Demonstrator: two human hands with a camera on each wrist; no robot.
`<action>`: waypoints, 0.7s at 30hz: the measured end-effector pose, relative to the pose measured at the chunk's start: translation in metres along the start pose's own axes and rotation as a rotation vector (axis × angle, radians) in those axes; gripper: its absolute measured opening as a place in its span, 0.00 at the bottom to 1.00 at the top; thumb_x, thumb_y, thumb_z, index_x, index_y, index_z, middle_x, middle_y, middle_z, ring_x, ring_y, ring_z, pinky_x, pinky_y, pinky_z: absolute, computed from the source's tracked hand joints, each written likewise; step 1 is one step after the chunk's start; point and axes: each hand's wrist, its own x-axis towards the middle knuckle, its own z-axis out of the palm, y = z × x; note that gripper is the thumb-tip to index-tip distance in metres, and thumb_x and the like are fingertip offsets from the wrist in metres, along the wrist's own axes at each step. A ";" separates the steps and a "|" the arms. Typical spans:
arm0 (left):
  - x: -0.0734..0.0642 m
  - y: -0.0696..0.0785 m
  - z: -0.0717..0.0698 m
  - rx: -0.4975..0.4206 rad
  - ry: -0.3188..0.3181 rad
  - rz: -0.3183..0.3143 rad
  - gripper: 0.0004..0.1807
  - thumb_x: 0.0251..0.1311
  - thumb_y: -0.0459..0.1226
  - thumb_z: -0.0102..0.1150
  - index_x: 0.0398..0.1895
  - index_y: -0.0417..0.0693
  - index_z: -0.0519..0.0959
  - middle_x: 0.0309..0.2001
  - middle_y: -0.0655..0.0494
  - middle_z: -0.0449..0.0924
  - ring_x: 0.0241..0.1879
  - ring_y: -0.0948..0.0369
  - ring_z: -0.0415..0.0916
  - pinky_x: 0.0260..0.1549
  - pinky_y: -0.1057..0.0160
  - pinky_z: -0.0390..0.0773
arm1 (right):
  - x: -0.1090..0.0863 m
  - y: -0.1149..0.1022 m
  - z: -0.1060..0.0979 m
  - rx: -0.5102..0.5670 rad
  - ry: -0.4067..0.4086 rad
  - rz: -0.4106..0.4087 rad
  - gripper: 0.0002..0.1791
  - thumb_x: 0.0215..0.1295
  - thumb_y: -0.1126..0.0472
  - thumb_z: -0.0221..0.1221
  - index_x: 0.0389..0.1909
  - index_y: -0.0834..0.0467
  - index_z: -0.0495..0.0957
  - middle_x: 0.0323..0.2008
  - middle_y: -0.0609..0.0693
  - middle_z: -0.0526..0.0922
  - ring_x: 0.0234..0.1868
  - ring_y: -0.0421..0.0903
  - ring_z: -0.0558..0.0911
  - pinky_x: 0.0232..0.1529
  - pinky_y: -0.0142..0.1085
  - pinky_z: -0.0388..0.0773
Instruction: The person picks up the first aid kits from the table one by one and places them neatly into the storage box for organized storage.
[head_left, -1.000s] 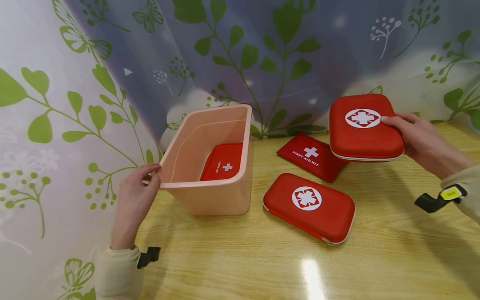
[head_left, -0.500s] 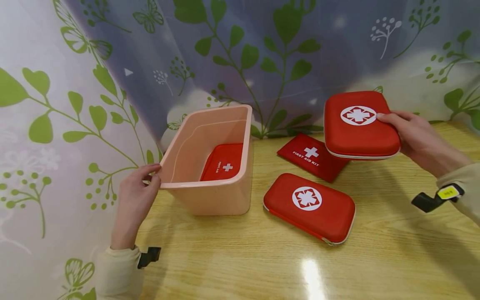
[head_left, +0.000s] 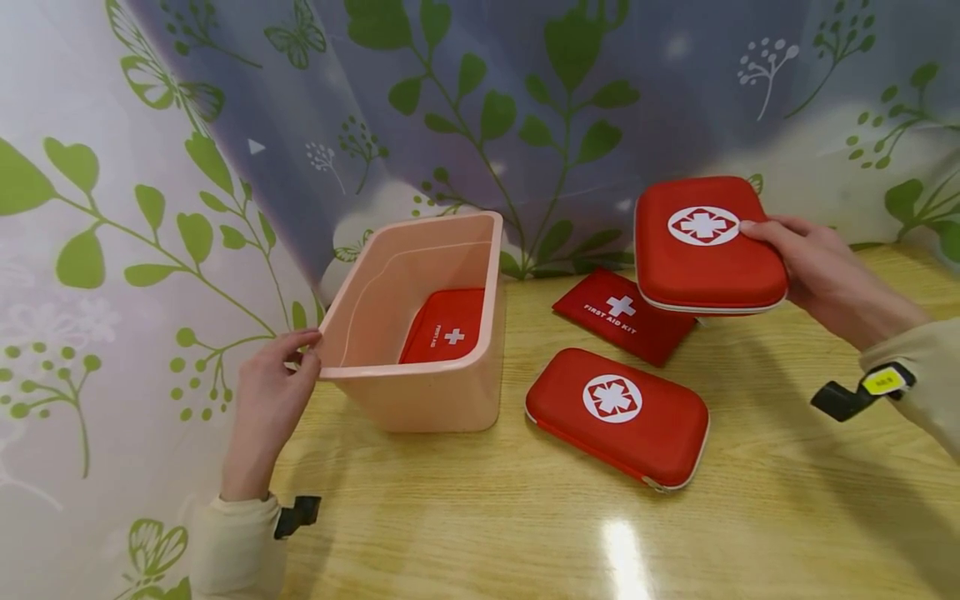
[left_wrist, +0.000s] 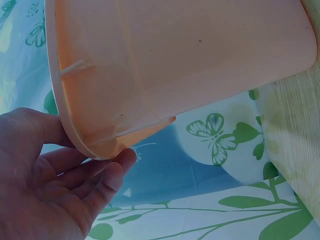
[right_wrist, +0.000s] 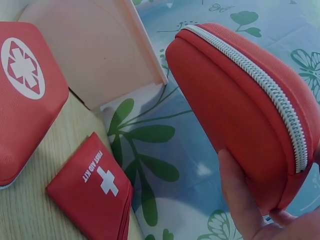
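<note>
My right hand (head_left: 817, 267) grips a square red first aid case (head_left: 708, 250) by its right side, thumb on top near the white cross emblem. The case is in the air, overlapping the back of a flat red first aid pouch (head_left: 618, 310) in the head view. Its white zipper (right_wrist: 260, 80) shows in the right wrist view. At the left, my left hand (head_left: 273, 392) pinches the near left corner of a pink plastic bin (head_left: 442, 400), thumb and fingers on either side of the rim (left_wrist: 75, 135). Inside the bin lies a red first aid pouch (head_left: 450, 321).
A longer red zippered case (head_left: 618, 417) lies on the wooden table (head_left: 465, 517), right of the bin and in front of the flat pouch. Leaf-patterned curtains (head_left: 555, 125) stand close behind and to the left.
My right hand has carried the square case left and slightly up, toward the bin. The left hand has stayed at the bin's corner, and the things on the table lie where they were.
</note>
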 end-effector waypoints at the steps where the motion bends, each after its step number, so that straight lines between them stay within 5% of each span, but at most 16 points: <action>1: 0.000 0.000 0.000 0.000 -0.001 0.000 0.17 0.66 0.33 0.50 0.52 0.39 0.83 0.50 0.45 0.82 0.33 0.57 0.75 0.19 0.69 0.69 | 0.000 0.000 0.001 0.004 0.000 -0.002 0.45 0.66 0.51 0.62 0.75 0.58 0.46 0.39 0.40 0.82 0.35 0.38 0.84 0.35 0.30 0.81; 8: 0.000 0.000 0.001 -0.002 0.006 0.000 0.17 0.66 0.33 0.50 0.52 0.39 0.83 0.50 0.45 0.82 0.33 0.56 0.75 0.19 0.69 0.69 | 0.001 -0.003 0.009 0.028 -0.005 -0.010 0.48 0.66 0.51 0.63 0.78 0.57 0.44 0.40 0.40 0.82 0.36 0.38 0.84 0.35 0.30 0.80; 21: 0.000 0.001 0.001 0.003 0.001 -0.025 0.17 0.66 0.34 0.50 0.53 0.40 0.82 0.50 0.45 0.82 0.32 0.56 0.76 0.19 0.68 0.70 | 0.004 -0.008 0.024 0.056 -0.020 -0.031 0.38 0.64 0.51 0.65 0.69 0.56 0.57 0.44 0.44 0.80 0.37 0.40 0.84 0.37 0.31 0.81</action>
